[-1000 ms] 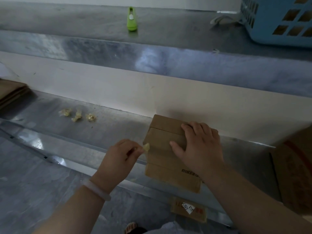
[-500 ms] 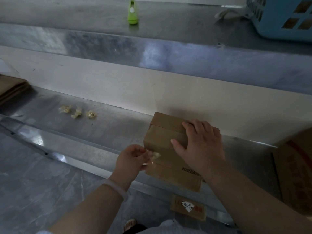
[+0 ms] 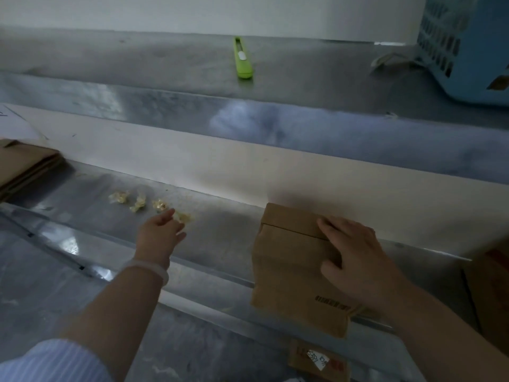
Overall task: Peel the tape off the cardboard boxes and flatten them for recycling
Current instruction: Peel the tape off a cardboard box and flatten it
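A small brown cardboard box [image 3: 286, 260] with a barcode stands on the metal shelf [image 3: 220, 244], its top flaps shut. My right hand [image 3: 355, 257] lies on its top and right side, fingers spread and thumb against the front face. My left hand [image 3: 159, 235] is stretched out to the left over the shelf, fingers relaxed. A crumpled yellowish tape wad [image 3: 185, 216] lies just beyond its fingertips. Three more tape wads [image 3: 137, 202] sit in a row to the left of it.
Flattened cardboard [image 3: 24, 166] is stacked at the shelf's left end. A green utility knife [image 3: 242, 59] and a blue plastic basket [image 3: 465, 45] are on the upper ledge. Another box [image 3: 493, 288] stands at the right edge, and a labelled cardboard piece [image 3: 316, 362] lies below.
My left hand pulled a bit of tape off the box's left edge and carried it left to the row of wads. The right hand stayed on the box.
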`<state>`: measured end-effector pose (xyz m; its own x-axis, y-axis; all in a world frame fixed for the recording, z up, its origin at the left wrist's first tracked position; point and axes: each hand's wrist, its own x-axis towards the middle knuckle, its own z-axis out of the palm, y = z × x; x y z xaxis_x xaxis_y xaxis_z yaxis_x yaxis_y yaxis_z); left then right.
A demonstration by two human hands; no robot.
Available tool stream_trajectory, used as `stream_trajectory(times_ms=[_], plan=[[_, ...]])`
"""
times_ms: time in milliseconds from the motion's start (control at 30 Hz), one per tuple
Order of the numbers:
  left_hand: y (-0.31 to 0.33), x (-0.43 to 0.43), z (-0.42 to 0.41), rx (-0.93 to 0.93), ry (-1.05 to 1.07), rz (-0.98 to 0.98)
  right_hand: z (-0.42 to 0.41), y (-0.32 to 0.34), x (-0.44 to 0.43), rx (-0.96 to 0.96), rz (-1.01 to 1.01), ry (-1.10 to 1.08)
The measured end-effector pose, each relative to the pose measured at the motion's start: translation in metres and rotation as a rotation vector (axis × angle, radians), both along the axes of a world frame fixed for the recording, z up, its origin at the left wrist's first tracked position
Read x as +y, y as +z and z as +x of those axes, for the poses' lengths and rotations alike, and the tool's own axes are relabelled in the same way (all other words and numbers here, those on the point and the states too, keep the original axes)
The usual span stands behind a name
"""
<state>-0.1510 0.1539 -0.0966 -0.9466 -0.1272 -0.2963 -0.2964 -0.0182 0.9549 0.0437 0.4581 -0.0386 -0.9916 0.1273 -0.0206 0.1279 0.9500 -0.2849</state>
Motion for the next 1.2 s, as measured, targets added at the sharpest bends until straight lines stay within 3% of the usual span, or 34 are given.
stream_trajectory(times_ms=[67,200,267,467,567,700,767,867,933,1000,1133,1200], plan=[[0.004,-0.003,-0.018,0.015,-0.025,-0.036,0.006,0.003,0.006,0.051,-0.066,0.000],[0.008,-0.009,-0.043,0.095,-0.015,-0.490,0.021,0.001,0.011,0.219,0.008,-0.205],[0.009,-0.009,-0.050,0.130,-0.037,-0.564,0.029,-0.003,0.009,0.244,0.018,-0.337],[0.008,0.009,-0.049,0.197,-0.444,-0.772,0.044,-0.016,0.003,0.177,-0.302,-0.600],[0.024,0.028,-0.024,0.269,-0.476,-0.735,0.049,-0.015,0.000,0.257,-0.418,-0.674],[0.042,0.065,0.038,0.202,-0.703,-0.382,0.057,-0.016,-0.005,0.353,-0.548,-0.764],[0.046,0.076,0.055,0.126,-0.720,-0.243,0.058,-0.016,-0.005,0.376,-0.703,-0.847],[0.056,0.080,0.061,0.065,-0.682,-0.175,0.059,-0.010,-0.005,0.434,-1.057,-0.970],[0.062,0.077,0.061,0.103,-0.724,-0.219,0.060,-0.009,-0.006,0.438,-1.099,-0.973],[0.068,0.074,0.061,0.157,-0.841,-0.258,0.061,-0.007,-0.005,0.380,-1.093,-0.941],[0.077,0.067,0.055,0.140,-1.113,-0.166,0.061,0.009,0.010,0.158,-1.334,-0.757],[0.079,0.065,0.048,0.136,-1.222,-0.209,0.062,0.016,0.019,0.009,-1.254,-0.661]])
